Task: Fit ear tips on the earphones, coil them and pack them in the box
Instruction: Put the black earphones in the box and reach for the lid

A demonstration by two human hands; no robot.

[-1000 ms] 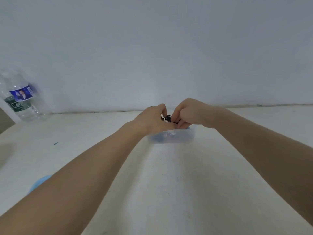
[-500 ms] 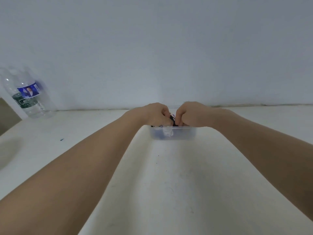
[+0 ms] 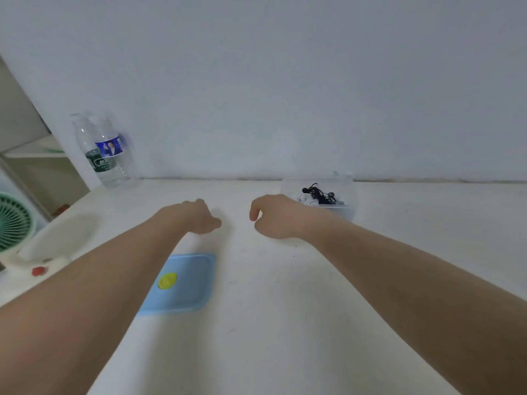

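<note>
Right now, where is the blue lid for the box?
In the head view the blue lid lies flat on the white table, left of centre, partly under the left forearm and nearer the person than the left hand. The clear box sits far right.

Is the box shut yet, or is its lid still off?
Open. The clear box shows black earphones at its uncovered top; the blue lid lies flat on the table, apart from it.

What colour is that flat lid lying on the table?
Light blue, with a yellow round spot; the lid shows in the head view.
</note>
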